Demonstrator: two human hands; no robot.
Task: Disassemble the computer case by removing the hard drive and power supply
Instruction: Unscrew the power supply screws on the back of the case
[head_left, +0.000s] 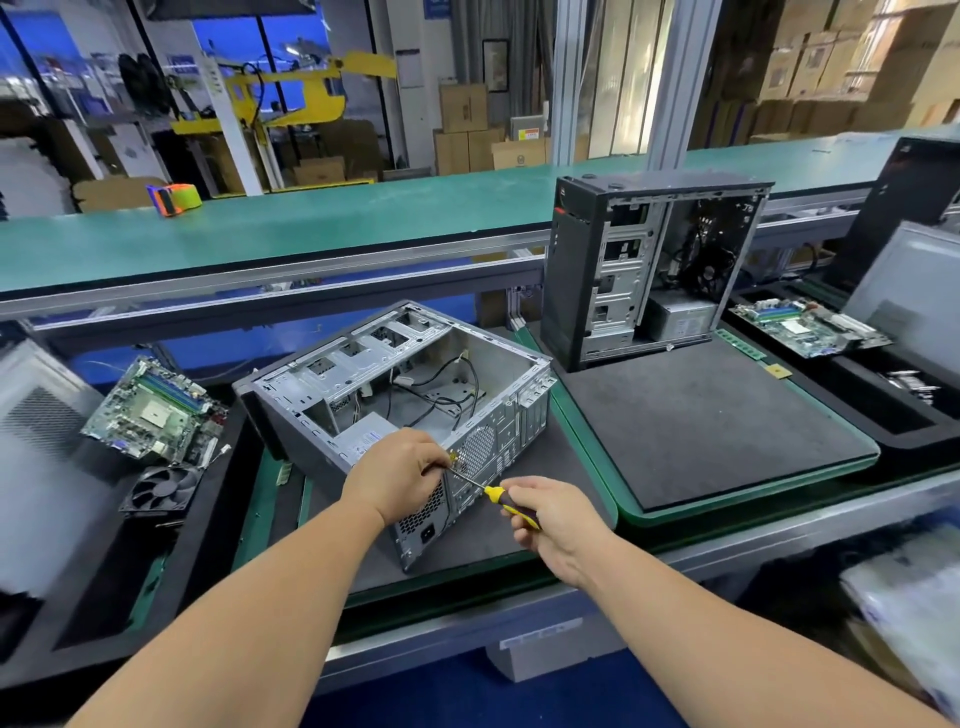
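On the dark mat near the bench's front edge, the opened computer case (395, 410) lies on its side while the right hand (556, 525) grips a yellow-handled screwdriver (498, 493) and the left hand's (400, 473) fingers pinch its tip at the rear panel, probably loosening a power supply (363, 441) screw, which next needs steady turning.

The left hand (400, 475) hides the screwdriver (511, 504) tip (screw unseen); right-edge packages (909, 613) are blurred.

loose motherboard (153, 410), black fan (163, 488), tape dispenser (174, 198)
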